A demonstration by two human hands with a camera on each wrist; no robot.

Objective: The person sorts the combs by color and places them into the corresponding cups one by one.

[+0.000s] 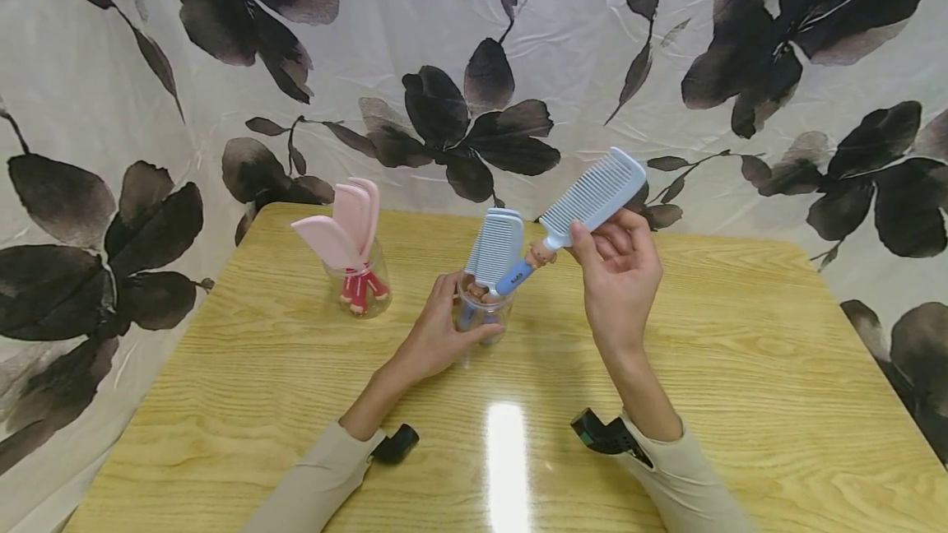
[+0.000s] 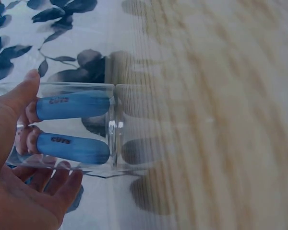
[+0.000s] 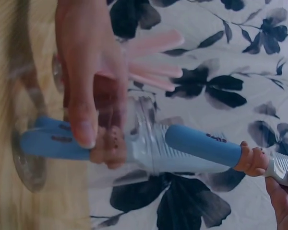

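Note:
My right hand [image 1: 622, 278] pinches a light blue comb [image 1: 592, 196] near the base of its teeth. The comb tilts, its blue handle pointing down-left over the mouth of a clear jar [image 1: 500, 312]. My left hand [image 1: 433, 336] grips this jar around its side, thumb across the front. Two similar blue combs [image 1: 498, 247] stand in the jar with their teeth up. Through the clear wall in the left wrist view show their blue handles [image 2: 74, 149], each with a small brown figure above. In the right wrist view the held comb's handle [image 3: 201, 144] is apart from the jar.
Left of the jar, a second clear container [image 1: 379, 270] holds several pink combs or similar tools [image 1: 354, 216] with red handles. Both containers stand on a wood-grain table [image 1: 741, 368]. Behind the table hangs a white cloth [image 1: 578, 64] with dark flowers.

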